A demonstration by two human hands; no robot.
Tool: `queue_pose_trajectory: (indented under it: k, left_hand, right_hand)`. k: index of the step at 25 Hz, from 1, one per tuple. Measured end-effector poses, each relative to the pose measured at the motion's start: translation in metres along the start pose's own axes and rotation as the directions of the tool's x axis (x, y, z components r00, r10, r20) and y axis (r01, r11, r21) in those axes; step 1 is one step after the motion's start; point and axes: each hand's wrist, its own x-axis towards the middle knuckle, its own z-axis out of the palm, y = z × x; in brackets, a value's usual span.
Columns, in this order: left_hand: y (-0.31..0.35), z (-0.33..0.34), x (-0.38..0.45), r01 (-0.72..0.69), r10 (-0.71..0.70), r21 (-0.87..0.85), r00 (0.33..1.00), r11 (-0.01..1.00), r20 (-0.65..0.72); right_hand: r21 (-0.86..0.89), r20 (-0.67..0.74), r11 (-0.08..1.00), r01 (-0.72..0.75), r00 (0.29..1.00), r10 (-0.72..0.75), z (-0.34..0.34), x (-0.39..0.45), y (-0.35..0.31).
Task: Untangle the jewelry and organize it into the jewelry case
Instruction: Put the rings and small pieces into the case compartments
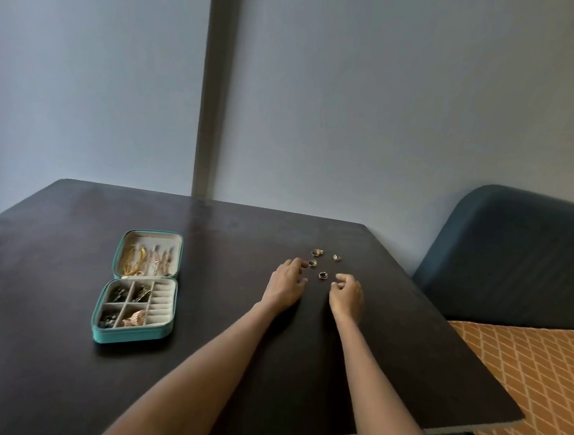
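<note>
your left hand (285,280) rests on the dark desk (60,371), fingers (296,263) loosely bent and holding nothing, fingertips just beside one ring (312,263). your right hand (346,292) sits to its right, fingers curled inward near the thumb; cannot tell whether they pinch anything. a second ring (323,275) lies between the two hands. farther out, a pair of rings (317,252) touch each other, and a small ring (336,257) lies apart to the right of them. the teal jewelry case (132,337) lies open, well left of the hands. its lid (148,254) holds gold chains. the lower tray has four square compartments with small pieces in them and a set of ring rolls (162,305) along the right side. blue sofa (516,256) and an orange patterned cushion (541,374) stand beyond the desk's right edge.
</note>
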Motion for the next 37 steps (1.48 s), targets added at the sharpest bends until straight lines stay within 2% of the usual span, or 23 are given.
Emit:
queue_pose_trajectory:
  k: [3,5,9,13,15,18,20,22,25,27,29,34,37]
  left_hand:
    - [-0.004,0.007,0.02,0.013,-0.013,0.015,1.0,1.0,-0.013]
    - [-0.004,0.011,0.032,0.046,-0.046,0.03,0.999,0.998,-0.016]
    - [0.001,0.014,0.055,0.066,-0.05,0.209,0.996,0.976,-0.08]
    - [-0.002,0.02,0.072,0.026,-0.011,0.3,0.999,0.954,-0.052]
    - [-0.007,0.022,0.075,0.018,-0.001,0.24,0.998,0.971,-0.068]
    - [-0.011,0.02,0.072,0.059,-0.054,0.036,0.991,0.998,-0.123]
    - [-0.013,0.017,0.071,0.052,-0.075,-0.159,0.987,0.986,-0.142]
    - [-0.013,0.013,0.066,-0.016,-0.029,-0.324,0.991,0.946,-0.133]
    - [-0.01,0.005,0.05,0.001,-0.07,-0.507,0.991,0.862,-0.116]
    - [-0.011,-0.005,0.041,0.034,-0.133,-0.563,0.982,0.826,-0.137]
    - [-0.011,-0.017,0.036,0.054,-0.165,-0.579,0.976,0.814,-0.141]
    - [-0.015,-0.069,0.016,0.072,-0.077,-0.659,0.997,0.749,0.023]
    - [-0.02,-0.101,0.002,0.019,-0.008,-0.574,1.0,0.818,0.023]
  right_hand:
    - [-0.109,0.033,0.992,0.058,0.998,-0.055,0.009,0.013,0.0]
    - [-0.124,0.04,0.988,0.09,0.996,-0.086,0.015,0.021,-0.004]
    - [-0.181,0.041,0.965,0.188,0.982,-0.183,0.025,0.037,-0.008]
    - [-0.311,0.112,0.909,0.278,0.96,-0.255,0.031,0.039,-0.009]
    - [-0.292,0.1,0.913,0.284,0.959,-0.266,0.031,0.04,-0.007]
    - [-0.216,0.074,0.921,0.324,0.946,-0.315,0.03,0.039,-0.006]
    - [-0.085,0.023,0.921,0.38,0.925,-0.379,0.03,0.038,-0.006]
    - [0.087,-0.033,0.907,0.411,0.912,-0.41,0.029,0.035,-0.008]
    - [0.333,-0.066,0.877,0.348,0.936,-0.346,0.03,0.03,-0.012]
    - [0.492,0.026,0.839,0.233,0.959,-0.282,0.031,0.017,-0.018]
    - [0.567,0.097,0.807,0.169,0.958,-0.269,0.029,0.007,-0.027]
    - [0.587,0.114,0.779,0.22,0.93,-0.349,0.011,-0.013,-0.062]
    - [0.522,0.141,0.803,0.289,0.899,-0.415,0.003,-0.027,-0.077]
